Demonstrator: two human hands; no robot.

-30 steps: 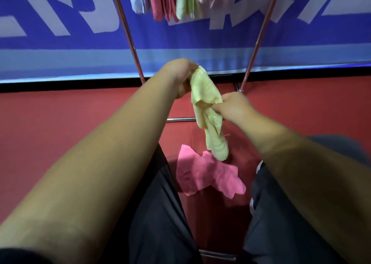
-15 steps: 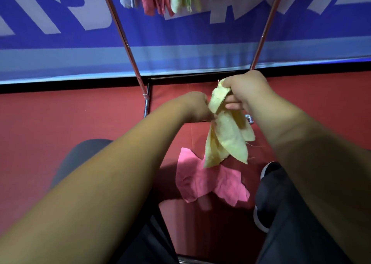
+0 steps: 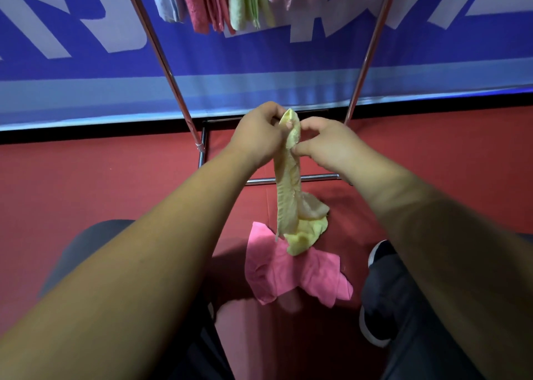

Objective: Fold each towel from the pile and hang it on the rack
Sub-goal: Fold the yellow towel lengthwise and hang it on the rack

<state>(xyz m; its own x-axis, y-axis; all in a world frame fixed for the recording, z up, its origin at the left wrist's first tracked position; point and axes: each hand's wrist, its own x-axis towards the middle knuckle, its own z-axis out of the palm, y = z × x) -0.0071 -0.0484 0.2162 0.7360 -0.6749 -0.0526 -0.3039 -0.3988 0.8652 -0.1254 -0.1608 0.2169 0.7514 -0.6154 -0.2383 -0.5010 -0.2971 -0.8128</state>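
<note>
A yellow towel (image 3: 290, 195) hangs bunched and long between both hands, in front of the metal rack (image 3: 167, 62). My left hand (image 3: 258, 134) pinches its top corner from the left. My right hand (image 3: 328, 143) pinches the same top edge just below, from the right. A crumpled pink towel (image 3: 277, 275) lies on the red floor under the yellow one. Several folded towels (image 3: 219, 1), blue, pink, green and pale pink, hang side by side on the rack's top bar.
The rack's two slanted poles and low crossbar (image 3: 317, 177) stand straight ahead. Behind it a blue banner (image 3: 432, 47) covers the wall. My knees and a dark shoe (image 3: 377, 293) flank the pink towel on the red floor (image 3: 86, 183).
Both hands have come together at the towel's top end. The yellow towel, earlier spread in loose flaps, now hangs down as one long strip. The view has tilted up slightly.
</note>
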